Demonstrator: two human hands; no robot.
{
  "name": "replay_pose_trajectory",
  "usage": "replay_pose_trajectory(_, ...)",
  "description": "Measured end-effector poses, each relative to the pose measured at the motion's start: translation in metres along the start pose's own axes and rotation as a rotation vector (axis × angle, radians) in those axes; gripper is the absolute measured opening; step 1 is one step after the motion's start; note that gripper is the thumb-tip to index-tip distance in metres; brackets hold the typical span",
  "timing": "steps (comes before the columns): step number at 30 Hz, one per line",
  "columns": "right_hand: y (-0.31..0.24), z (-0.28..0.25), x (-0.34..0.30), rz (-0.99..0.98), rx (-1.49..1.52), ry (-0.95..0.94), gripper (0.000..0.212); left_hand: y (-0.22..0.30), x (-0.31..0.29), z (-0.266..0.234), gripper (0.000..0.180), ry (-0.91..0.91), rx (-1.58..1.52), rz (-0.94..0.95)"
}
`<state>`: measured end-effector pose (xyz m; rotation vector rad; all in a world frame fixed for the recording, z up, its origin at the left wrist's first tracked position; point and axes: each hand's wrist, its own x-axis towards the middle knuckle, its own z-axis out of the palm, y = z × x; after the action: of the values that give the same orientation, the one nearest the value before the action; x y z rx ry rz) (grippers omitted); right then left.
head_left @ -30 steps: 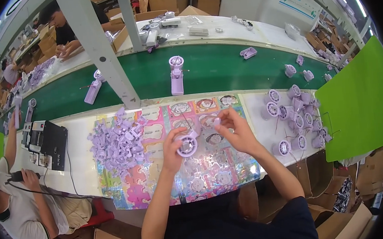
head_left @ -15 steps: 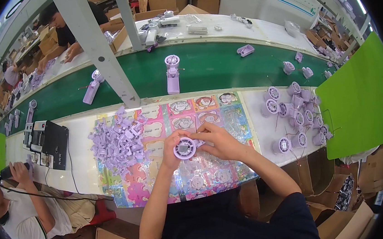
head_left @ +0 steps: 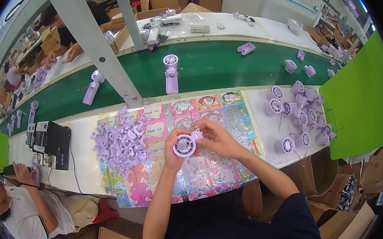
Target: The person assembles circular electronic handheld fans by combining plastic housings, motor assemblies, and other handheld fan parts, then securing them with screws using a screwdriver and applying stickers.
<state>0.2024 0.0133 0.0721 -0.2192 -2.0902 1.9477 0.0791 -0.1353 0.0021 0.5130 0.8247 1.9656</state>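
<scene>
My left hand is closed around a round lilac fan head, its ringed opening turned up toward me. Fingers and thumb of my right hand pinch a small lilac bracket against the right side of that fan head. Whether the two are fully joined I cannot tell. Both hands are above a colourful printed sheet on the bench. Left of them lies a heap of similar small lilac brackets.
Several lilac fan heads with thin wires stand at the right, beside a green panel. A green conveyor belt carries part-built fans behind the bench. A black device and a seated co-worker are at left; a metal post rises ahead.
The bracket shows more plainly now, at the fan head's upper right, and my right fingers have shifted around it. The whole view has moved slightly.
</scene>
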Motion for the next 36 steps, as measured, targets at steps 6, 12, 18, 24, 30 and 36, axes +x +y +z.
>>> replay_pose_trajectory(6,-0.006,-0.008,-0.005,0.215,0.11,0.014,0.031,0.009,0.004,-0.008,0.047,-0.045,0.174,0.075)
replay_pose_trajectory(12,0.002,-0.008,-0.024,0.193,-0.072,0.084,0.03,0.018,-0.001,0.025,0.019,0.033,0.704,-0.087)
replay_pose_trajectory(18,0.004,-0.006,-0.017,0.234,0.111,0.076,0.026,-0.013,-0.014,0.026,0.008,0.126,0.439,0.113)
replay_pose_trajectory(24,0.003,0.002,-0.01,0.229,-0.115,0.074,0.027,-0.013,-0.01,0.024,0.005,0.223,0.286,0.105)
replay_pose_trajectory(30,0.001,-0.011,0.012,0.218,-0.054,0.075,0.025,0.0,0.01,0.029,0.009,0.318,0.284,0.174)
replay_pose_trajectory(36,0.025,-0.089,0.1,-0.295,-1.15,0.253,0.023,-0.002,0.014,-0.009,0.013,0.405,0.554,0.351)
